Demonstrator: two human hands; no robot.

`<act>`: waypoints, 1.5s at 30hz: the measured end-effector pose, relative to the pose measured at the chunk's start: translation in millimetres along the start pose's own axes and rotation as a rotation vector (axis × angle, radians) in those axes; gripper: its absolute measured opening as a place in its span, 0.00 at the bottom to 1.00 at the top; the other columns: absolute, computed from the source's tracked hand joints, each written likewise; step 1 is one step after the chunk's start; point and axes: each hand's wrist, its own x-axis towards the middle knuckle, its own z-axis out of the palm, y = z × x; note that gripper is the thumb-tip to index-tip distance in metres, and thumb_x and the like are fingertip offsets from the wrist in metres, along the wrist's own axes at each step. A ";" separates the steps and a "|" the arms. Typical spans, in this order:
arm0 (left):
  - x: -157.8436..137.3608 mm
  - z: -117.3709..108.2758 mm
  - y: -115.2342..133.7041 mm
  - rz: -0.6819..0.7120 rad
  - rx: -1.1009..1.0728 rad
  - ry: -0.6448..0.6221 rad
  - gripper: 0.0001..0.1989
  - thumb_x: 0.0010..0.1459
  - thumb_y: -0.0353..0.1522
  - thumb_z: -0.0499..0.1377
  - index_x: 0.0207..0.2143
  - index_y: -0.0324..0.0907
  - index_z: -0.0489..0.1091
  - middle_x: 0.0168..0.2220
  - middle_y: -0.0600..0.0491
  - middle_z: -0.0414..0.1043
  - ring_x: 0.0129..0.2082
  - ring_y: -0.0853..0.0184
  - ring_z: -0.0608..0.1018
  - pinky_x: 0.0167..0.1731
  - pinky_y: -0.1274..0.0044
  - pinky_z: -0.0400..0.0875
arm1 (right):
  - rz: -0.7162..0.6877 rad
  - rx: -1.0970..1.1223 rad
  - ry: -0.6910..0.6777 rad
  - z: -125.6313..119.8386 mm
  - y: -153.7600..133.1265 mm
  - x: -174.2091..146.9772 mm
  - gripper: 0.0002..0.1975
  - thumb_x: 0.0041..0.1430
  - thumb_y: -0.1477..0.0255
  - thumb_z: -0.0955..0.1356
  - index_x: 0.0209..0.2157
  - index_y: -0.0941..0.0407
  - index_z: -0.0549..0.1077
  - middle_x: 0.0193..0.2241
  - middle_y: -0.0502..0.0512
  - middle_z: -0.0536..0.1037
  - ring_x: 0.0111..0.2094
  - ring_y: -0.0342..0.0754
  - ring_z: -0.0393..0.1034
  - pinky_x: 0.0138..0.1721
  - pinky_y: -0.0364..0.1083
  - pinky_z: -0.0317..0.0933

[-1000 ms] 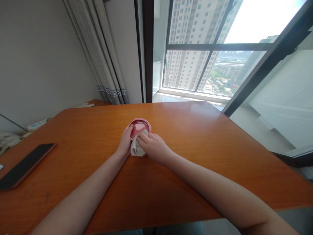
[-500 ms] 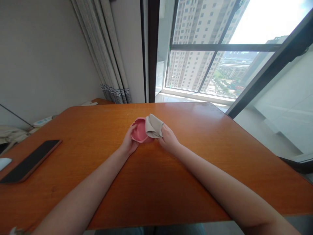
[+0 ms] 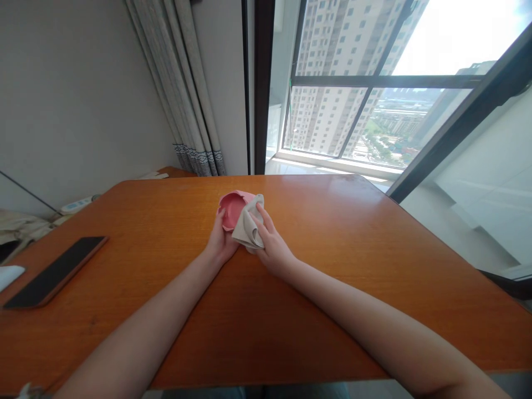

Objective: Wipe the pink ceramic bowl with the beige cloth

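Note:
A pink bowl is tilted above the middle of the table, its hollow inside turned toward me. My left hand grips the bowl by its left and lower side, thumb over the rim. In my right hand is a folded, light grey cloth. The cloth lies against the right and lower right of the bowl and covers part of its rim. My right fingers press on the cloth from the right; some fingertips are hidden behind it.
Both forearms reach over a brown wooden table. A flat dark slab with a reddish edge lies at the left, beside a white object cut off by the frame. Beyond the table are a grey curtain and a large window.
The bowl has shifted slightly left and up and turned in my left hand. My right hand has moved left and lower with the cloth, from the bowl's right rim to its lower right side.

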 end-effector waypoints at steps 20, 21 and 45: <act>-12.8 14.0 -13.5 -0.082 0.137 -0.005 0.20 0.53 0.36 0.60 0.48 0.43 0.69 0.49 0.48 0.71 0.48 0.60 0.74 0.45 0.70 0.72 | 0.412 0.521 0.195 -19.1 44.3 21.5 0.20 0.51 0.68 0.64 0.47 0.58 0.70 0.46 0.56 0.75 0.50 0.53 0.68 0.52 0.52 0.61; -11.9 13.7 -13.7 -0.068 0.135 0.019 0.18 0.53 0.36 0.60 0.47 0.42 0.69 0.49 0.49 0.72 0.48 0.61 0.74 0.45 0.71 0.72 | 0.440 0.557 0.196 -17.8 44.0 21.7 0.20 0.52 0.67 0.64 0.47 0.58 0.69 0.47 0.56 0.75 0.50 0.53 0.67 0.52 0.52 0.61; -9.8 13.4 -15.4 0.015 0.177 0.168 0.17 0.55 0.37 0.57 0.47 0.41 0.70 0.49 0.49 0.72 0.48 0.62 0.73 0.44 0.73 0.72 | 0.483 0.683 0.237 -10.1 36.5 22.5 0.21 0.55 0.59 0.64 0.46 0.55 0.71 0.47 0.56 0.74 0.51 0.55 0.66 0.54 0.54 0.59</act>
